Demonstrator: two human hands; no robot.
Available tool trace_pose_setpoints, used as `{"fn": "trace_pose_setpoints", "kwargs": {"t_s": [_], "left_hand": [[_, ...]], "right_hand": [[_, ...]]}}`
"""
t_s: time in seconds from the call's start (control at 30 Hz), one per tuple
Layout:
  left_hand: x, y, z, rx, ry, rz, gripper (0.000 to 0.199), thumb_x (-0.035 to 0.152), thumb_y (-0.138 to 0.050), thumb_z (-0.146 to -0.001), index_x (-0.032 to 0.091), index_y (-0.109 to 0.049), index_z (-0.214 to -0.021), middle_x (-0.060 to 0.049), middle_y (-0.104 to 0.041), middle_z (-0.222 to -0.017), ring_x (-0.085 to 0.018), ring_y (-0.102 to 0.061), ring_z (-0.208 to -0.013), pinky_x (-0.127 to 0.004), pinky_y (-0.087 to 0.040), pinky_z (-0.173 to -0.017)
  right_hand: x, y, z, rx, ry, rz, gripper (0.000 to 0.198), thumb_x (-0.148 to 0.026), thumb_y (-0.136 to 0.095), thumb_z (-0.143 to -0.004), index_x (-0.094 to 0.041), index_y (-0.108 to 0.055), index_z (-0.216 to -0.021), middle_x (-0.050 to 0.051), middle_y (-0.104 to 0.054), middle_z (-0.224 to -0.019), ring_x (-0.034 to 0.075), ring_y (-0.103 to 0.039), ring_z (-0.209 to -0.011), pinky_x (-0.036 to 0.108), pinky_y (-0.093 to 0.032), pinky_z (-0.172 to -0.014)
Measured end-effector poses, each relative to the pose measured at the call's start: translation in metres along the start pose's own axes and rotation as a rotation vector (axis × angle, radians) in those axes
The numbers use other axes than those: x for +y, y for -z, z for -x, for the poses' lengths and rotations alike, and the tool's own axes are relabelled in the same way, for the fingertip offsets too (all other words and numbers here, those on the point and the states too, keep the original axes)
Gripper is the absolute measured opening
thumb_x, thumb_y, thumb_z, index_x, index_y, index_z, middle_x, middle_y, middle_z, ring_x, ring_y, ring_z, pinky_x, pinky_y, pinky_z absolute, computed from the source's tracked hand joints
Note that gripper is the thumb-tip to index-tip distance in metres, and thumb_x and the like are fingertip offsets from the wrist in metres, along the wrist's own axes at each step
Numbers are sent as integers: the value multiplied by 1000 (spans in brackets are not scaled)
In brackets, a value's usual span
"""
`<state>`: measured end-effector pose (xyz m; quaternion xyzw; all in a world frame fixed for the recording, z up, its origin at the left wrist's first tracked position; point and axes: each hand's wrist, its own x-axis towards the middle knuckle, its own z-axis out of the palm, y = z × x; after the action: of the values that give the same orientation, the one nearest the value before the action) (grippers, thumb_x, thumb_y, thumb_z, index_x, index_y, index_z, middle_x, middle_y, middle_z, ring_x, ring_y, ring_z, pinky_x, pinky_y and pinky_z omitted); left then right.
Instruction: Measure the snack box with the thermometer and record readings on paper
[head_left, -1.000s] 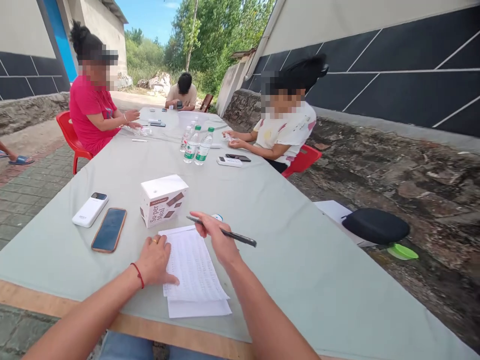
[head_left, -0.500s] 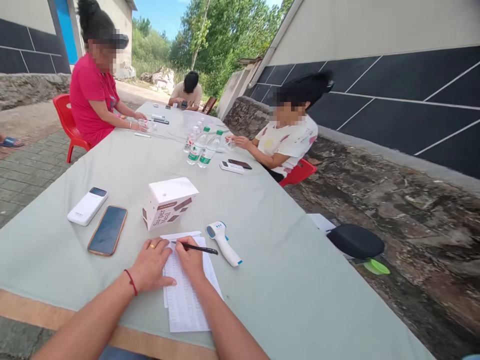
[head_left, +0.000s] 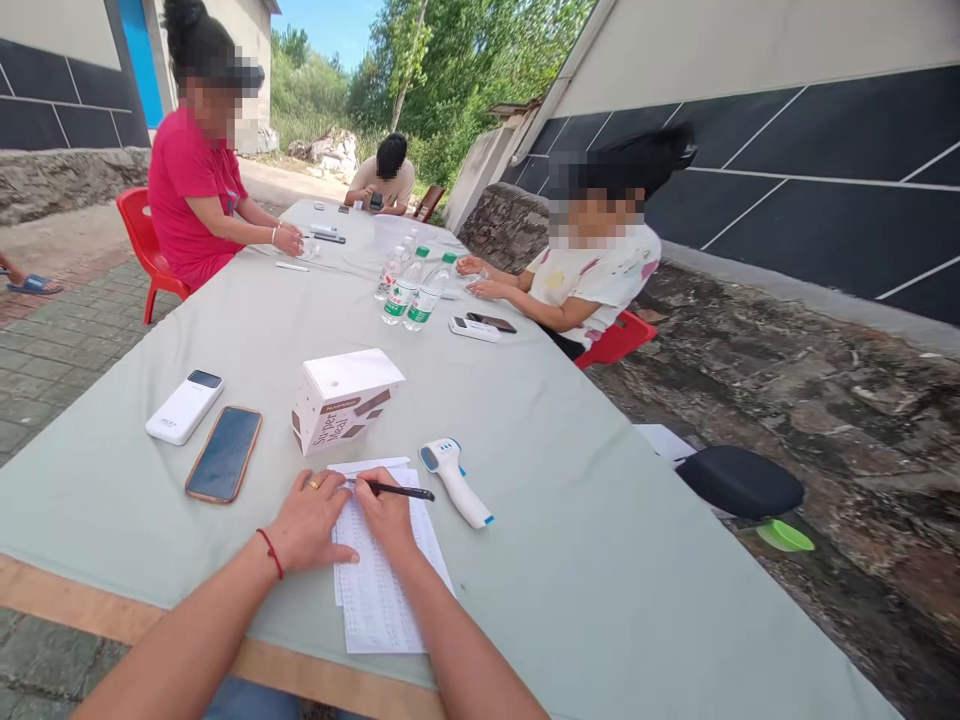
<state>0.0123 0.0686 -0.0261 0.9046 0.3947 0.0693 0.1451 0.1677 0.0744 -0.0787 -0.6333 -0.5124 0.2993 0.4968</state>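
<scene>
I see the right hand (head_left: 385, 517) pinching a pen (head_left: 405, 491) in a writing grip, tip near the top of the paper (head_left: 381, 612) under it. The left hand (head_left: 311, 520) lies spread over the paper's left edge, probably to stop it sliding. A box (head_left: 346, 405) stands just beyond; a thermometer (head_left: 460, 484) lies right of the right hand, seemingly kept clear.

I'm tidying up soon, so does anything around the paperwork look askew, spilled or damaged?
Only slightly: the paper sheets under the left hand are not squared up; edges of lower ones stick out at the top and left. No spill or damage shows around the Super Meal box or the infrared thermometer.
</scene>
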Motion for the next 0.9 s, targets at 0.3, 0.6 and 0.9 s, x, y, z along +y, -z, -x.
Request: {"fn": "trace_pose_setpoints", "kwargs": {"t_s": [0.3,0.6,0.9], "left_hand": [[0,1,0,-13,16,17,67,54,-81,-66,19,-57,-117,-16,-52,-136,-34,-46,-129,-54,-29,-112],[-3,-1,0,0,-1,0,67,55,-81,-65,19,-56,-116,-16,-53,-136,-34,-47,-128,-53,-30,-110],[-4,-1,-1,1,6,11,70,54,-83,-63,18,-57,-117,-17,-52,-137,-35,-47,-129,-53,-31,-110]], "right_hand": [[2,2,0,31,-19,-54,18,-39,-53,-73,-23,-59,-69,0,-64,-66,20,-56,-68,32,-45,-67],[1,2,0,6,-33,-34,18,-39,-52,-72,-23,-59,-70,0,-64,-68,20,-57,-68,34,-45,-68],[-1,3,0,34,7,-78,18,-38,-51,-71,-22,-58,-69,0,-62,-66,19,-56,-66,32,-46,-65]]}}
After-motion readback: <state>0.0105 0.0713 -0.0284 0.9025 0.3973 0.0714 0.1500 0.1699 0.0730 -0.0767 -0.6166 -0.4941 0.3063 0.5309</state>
